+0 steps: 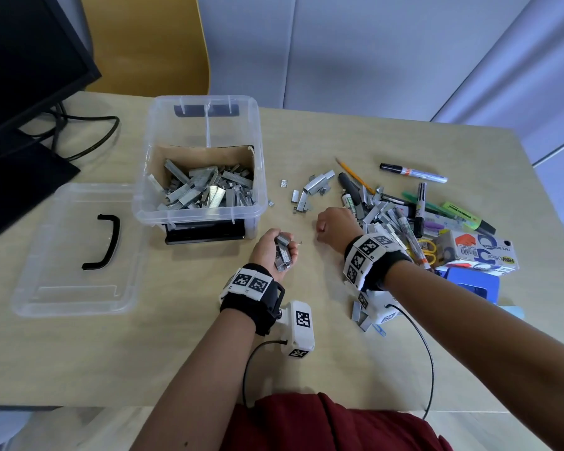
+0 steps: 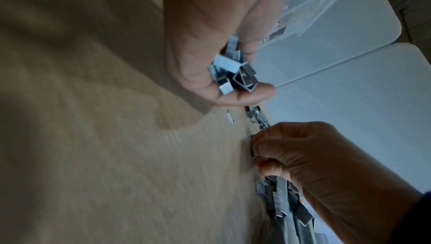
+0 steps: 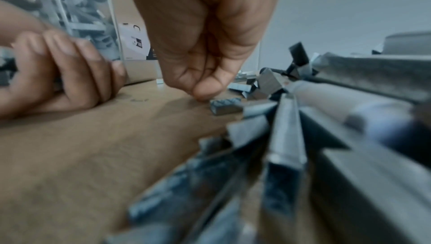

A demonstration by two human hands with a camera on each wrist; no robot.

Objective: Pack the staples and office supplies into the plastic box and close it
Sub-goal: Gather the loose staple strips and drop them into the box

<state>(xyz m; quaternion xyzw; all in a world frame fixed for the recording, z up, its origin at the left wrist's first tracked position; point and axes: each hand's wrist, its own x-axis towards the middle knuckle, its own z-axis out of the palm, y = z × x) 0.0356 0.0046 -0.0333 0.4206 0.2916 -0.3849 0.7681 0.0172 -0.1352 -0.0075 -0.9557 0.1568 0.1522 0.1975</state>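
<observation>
The clear plastic box (image 1: 144, 177) stands open at centre-left, partly filled with staple strips (image 1: 205, 190). Just in front of it, my left hand (image 1: 267, 249) grips a handful of staple strips (image 1: 283, 253), which also show in the left wrist view (image 2: 235, 71). To the right, my right hand (image 1: 332, 222) has its fingers curled down at the table. Its thumb (image 3: 206, 87) and fingers pinch the end of a short staple strip (image 3: 225, 107) lying there. A heap of loose staples (image 1: 378, 213) mixed with markers lies right behind that hand.
The clear lid (image 1: 75, 255) with a black handle lies flat, left of the box. Markers (image 1: 414, 172), a pencil, highlighters, scissors, a tape dispenser carton (image 1: 482, 252) and a blue item crowd the right side. More staples (image 1: 360, 315) lie under my right wrist. A monitor and cables stand far left.
</observation>
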